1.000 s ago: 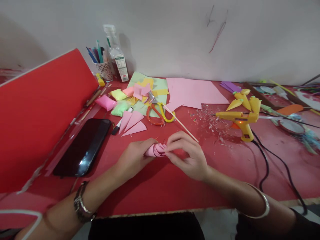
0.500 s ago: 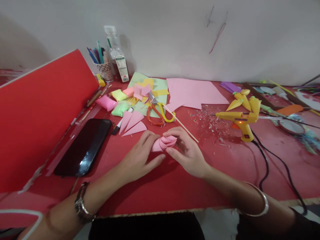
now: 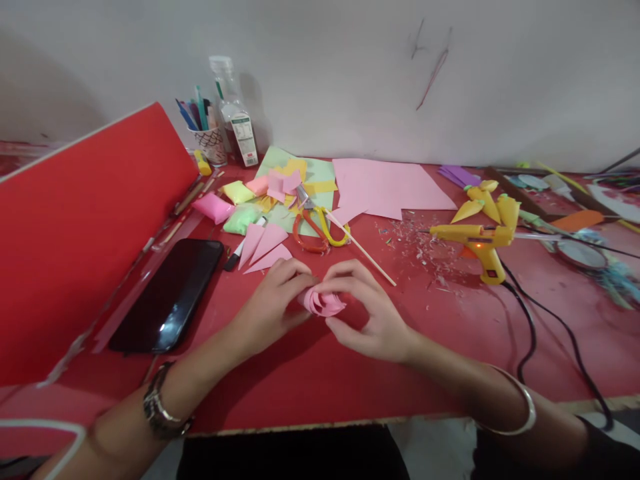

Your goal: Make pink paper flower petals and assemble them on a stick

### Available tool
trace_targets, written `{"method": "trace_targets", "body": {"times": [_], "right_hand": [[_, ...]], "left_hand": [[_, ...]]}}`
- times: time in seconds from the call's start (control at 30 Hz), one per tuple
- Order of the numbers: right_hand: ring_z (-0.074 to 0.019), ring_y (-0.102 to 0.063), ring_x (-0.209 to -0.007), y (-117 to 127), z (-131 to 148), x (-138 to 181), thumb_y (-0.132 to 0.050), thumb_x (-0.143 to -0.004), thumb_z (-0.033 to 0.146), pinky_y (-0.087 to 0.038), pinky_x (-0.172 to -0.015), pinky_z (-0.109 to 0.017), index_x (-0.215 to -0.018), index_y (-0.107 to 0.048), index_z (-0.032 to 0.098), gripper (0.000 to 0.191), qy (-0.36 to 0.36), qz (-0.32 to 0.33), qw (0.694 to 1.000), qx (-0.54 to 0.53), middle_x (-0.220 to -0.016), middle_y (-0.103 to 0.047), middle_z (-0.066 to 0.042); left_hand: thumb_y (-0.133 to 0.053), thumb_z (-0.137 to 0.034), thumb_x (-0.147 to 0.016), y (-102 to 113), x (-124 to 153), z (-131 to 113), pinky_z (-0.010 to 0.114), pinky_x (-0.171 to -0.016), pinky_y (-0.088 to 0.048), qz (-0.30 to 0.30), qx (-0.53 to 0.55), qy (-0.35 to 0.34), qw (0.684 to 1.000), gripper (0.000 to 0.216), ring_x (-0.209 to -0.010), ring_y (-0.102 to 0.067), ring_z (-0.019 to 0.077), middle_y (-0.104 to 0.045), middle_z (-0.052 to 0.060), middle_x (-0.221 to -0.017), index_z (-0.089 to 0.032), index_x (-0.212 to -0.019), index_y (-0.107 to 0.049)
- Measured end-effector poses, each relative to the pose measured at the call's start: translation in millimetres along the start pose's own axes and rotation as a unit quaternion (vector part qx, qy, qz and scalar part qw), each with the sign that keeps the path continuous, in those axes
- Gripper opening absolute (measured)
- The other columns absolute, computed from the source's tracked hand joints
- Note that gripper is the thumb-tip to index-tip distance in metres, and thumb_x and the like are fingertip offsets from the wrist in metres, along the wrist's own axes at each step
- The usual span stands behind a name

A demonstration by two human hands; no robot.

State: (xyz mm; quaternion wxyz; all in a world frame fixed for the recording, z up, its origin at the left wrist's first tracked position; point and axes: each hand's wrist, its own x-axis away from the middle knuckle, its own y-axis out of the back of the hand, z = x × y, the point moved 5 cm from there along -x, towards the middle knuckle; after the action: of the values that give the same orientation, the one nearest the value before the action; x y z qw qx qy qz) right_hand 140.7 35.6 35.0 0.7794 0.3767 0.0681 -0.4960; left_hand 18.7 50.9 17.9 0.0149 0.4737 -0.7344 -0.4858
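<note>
Between my two hands is a pink paper flower, its layered petals curling and its open side tipped toward me. My left hand is closed around the flower's base, which the fingers partly hide. My right hand has its thumb and fingers at the petals' right edge. Just beyond my left hand lie several loose pink paper petals over a marker. Scissors with orange and yellow handles rest farther back, a thin wooden stick across them.
A yellow glue gun, its light glowing, stands at the right with a black cord. Paper shreds litter the table beside it. A phone lies left, near a red board. Behind are pink paper sheets, a bottle and a pen cup.
The flower has turned so its open petals face me more, and it sits slightly lower. My left fingers have drawn in around its base; my right hand has shifted with it.
</note>
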Motion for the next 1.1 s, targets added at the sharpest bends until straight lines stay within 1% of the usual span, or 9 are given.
{"method": "trace_targets", "body": {"times": [0.1,0.17,0.3,0.43,0.6,0.67,0.77,0.93,1.1], "right_hand": [[-0.0159,-0.047,-0.091,-4.1,-0.9,1.1,-0.059,-0.068,0.017,-0.047,-0.077,-0.032,-0.112,-0.04,0.022,0.048,0.003,0.017,1.0,0.006,-0.099,-0.044,-0.007],[-0.016,-0.048,-0.09,-6.9,-2.7,1.8,-0.062,-0.068,0.021,-0.047,-0.077,-0.032,-0.114,-0.038,0.022,0.051,0.001,0.02,1.0,0.018,-0.099,-0.044,-0.006],[-0.0161,-0.048,-0.088,-10.4,-3.9,2.4,-0.06,-0.071,0.021,-0.047,-0.077,-0.032,-0.106,-0.043,0.024,0.039,0.008,0.019,0.998,0.054,-0.095,-0.043,-0.005],[-0.0143,-0.048,-0.083,-8.2,-0.5,2.4,-0.055,-0.074,0.017,-0.047,-0.073,-0.03,-0.1,-0.046,0.023,0.029,0.031,-0.005,0.998,0.054,-0.089,-0.042,-0.004],[-0.0156,-0.048,-0.086,-8.4,2.3,2.1,-0.06,-0.07,0.021,-0.047,-0.074,-0.03,-0.101,-0.045,0.021,0.035,0.04,0.003,0.998,0.054,-0.091,-0.042,-0.005],[-0.0156,-0.048,-0.085,-8.3,2.6,1.7,-0.059,-0.072,0.022,-0.047,-0.072,-0.03,-0.101,-0.044,0.022,0.032,0.042,0.001,0.998,0.053,-0.091,-0.043,-0.005],[-0.0147,-0.049,-0.081,-7.3,3.1,1.3,-0.053,-0.076,0.023,-0.047,-0.069,-0.029,-0.099,-0.045,0.023,0.025,0.049,-0.009,0.997,0.051,-0.089,-0.045,-0.004],[-0.0151,-0.048,-0.081,-4.4,4.6,1.8,-0.052,-0.076,0.022,-0.047,-0.069,-0.03,-0.1,-0.045,0.022,0.024,0.055,-0.024,0.997,0.049,-0.087,-0.044,-0.004],[-0.0142,-0.047,-0.082,-3.0,5.3,2.2,-0.052,-0.074,0.016,-0.047,-0.07,-0.028,-0.102,-0.045,0.021,0.029,0.05,-0.016,0.998,0.035,-0.088,-0.044,-0.004]], "left_hand": [[-0.054,-0.009,-0.073,0.0,0.6,1.0,0.02,-0.063,-0.041,0.008,0.028,0.005,1.0,0.019,-0.073,-0.047,0.0107,-0.047,0.0,-0.082,-0.018,-0.089,-0.049],[-0.053,-0.009,-0.073,-0.1,1.0,0.3,0.019,-0.062,-0.042,0.003,0.034,0.005,0.999,0.019,-0.072,-0.048,0.0103,-0.048,-0.001,-0.081,-0.019,-0.09,-0.049],[-0.052,-0.012,-0.075,1.3,2.4,-3.9,0.019,-0.061,-0.043,-0.022,0.029,-0.02,0.999,0.013,-0.072,-0.049,0.0106,-0.049,0.0,-0.081,-0.018,-0.086,-0.049],[-0.045,-0.014,-0.079,1.8,4.1,-8.1,0.018,-0.06,-0.043,-0.021,0.009,-0.054,0.998,0.01,-0.071,-0.051,0.01,-0.05,0.001,-0.081,-0.019,-0.086,-0.049],[-0.043,-0.017,-0.081,5.0,6.6,-11.4,0.017,-0.056,-0.043,-0.054,-0.049,-0.073,0.995,0.007,-0.066,-0.05,0.0094,-0.051,0.001,-0.077,-0.017,-0.084,-0.049],[-0.04,-0.017,-0.082,5.4,7.8,-12.8,0.017,-0.055,-0.042,-0.061,-0.067,-0.079,0.993,0.009,-0.065,-0.051,0.0095,-0.051,0.001,-0.077,-0.016,-0.083,-0.049],[-0.04,-0.02,-0.083,6.0,8.8,-13.8,0.019,-0.058,-0.044,-0.068,-0.082,-0.081,0.991,0.011,-0.069,-0.052,0.0108,-0.052,0.002,-0.079,-0.017,-0.087,-0.05],[-0.044,-0.026,-0.083,10.5,7.9,-16.1,0.022,-0.063,-0.045,-0.094,-0.079,-0.104,0.987,0.014,-0.073,-0.052,0.0124,-0.051,0.004,-0.082,-0.017,-0.093,-0.049],[-0.044,-0.023,-0.083,11.1,7.7,-16.8,0.019,-0.061,-0.045,-0.088,-0.071,-0.119,0.986,0.013,-0.071,-0.051,0.0104,-0.051,0.002,-0.08,-0.016,-0.093,-0.048]]}}
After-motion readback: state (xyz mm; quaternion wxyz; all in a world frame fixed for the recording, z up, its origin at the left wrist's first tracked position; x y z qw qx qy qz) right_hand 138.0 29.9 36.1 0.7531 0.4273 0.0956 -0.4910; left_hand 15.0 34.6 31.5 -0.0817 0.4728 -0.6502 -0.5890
